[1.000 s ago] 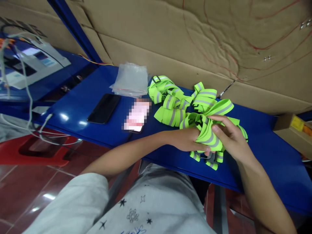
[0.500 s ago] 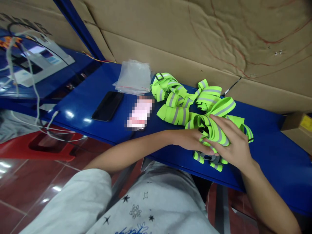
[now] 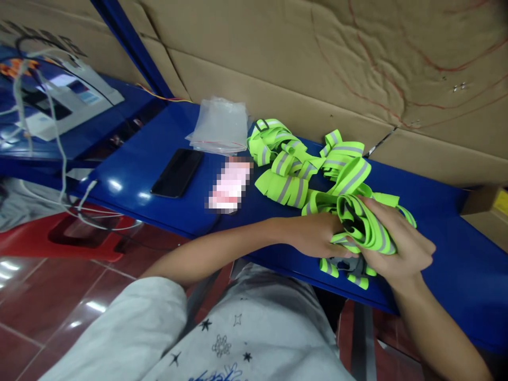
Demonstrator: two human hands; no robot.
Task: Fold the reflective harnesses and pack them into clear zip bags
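Both hands work a bundle of neon-green reflective strap point(image 3: 363, 225) near the front edge of the blue table point(image 3: 130, 174). My left hand point(image 3: 317, 235) grips the bundle from the left, fingers tucked under the loops. My right hand point(image 3: 400, 246) closes around its right side, thumb on top of the grey stripe. Part of the strap with a grey buckle point(image 3: 349, 267) hangs below the hands over the table edge. A pile of more folded green straps point(image 3: 293, 164) lies just behind the hands.
A black phone point(image 3: 178, 172) and a second, blurred phone point(image 3: 229, 187) lie left of the pile. Clear plastic bags point(image 3: 220, 127) sit behind them. Cardboard point(image 3: 317, 63) walls the back. A cardboard box point(image 3: 486, 203) is at right; cables point(image 3: 59, 159) and a red stool point(image 3: 63, 233) at left.
My right hand has slid rightward and wrapped lower around the bundle, pulling a loop of strap up. The left hand stays gripping. The view shifted slightly.
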